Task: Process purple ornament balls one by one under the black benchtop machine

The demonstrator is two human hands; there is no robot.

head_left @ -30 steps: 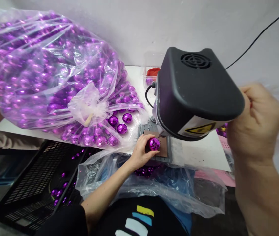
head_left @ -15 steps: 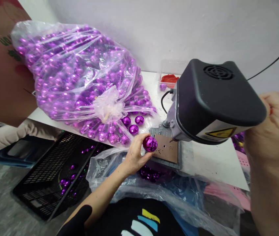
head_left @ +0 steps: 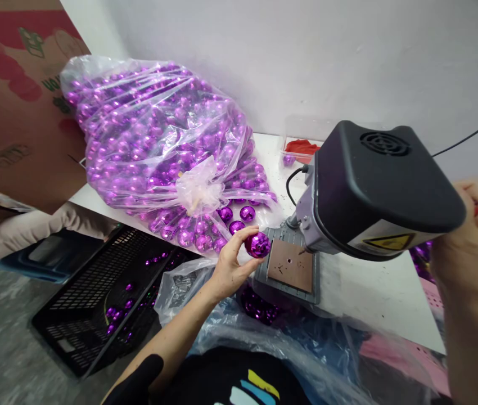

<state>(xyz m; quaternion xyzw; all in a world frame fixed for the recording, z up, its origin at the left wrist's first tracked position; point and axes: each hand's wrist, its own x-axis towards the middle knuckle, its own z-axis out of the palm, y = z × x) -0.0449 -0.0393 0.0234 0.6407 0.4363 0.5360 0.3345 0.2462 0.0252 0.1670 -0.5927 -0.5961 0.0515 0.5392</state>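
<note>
My left hand (head_left: 233,267) pinches a shiny purple bauble (head_left: 258,244) between thumb and fingers, at the left edge of the drill press base (head_left: 260,273). A brown board (head_left: 292,265) with a small hole lies on that base. Above it, the bit (head_left: 302,250) of a small drill press (head_left: 386,180) points down, apart from the bauble. At the right side of the machine's black housing, my right hand (head_left: 477,225) is closed around its handle, which is mostly hidden; a bit of red shows between the fingers. Loose baubles (head_left: 247,213) lie beyond my left hand.
A big knotted clear bag (head_left: 163,129) of purple baubles fills the table's left side. Below are a black crate (head_left: 70,304) and clear plastic sheeting (head_left: 306,349). A cardboard box (head_left: 23,112), a plastic box with red cloth (head_left: 300,149) and another person's leg (head_left: 40,233) are around.
The view has shifted, so the bag, table and drill press sit lower and further right. My left hand still holds the bauble, and my right hand stays at the machine.
</note>
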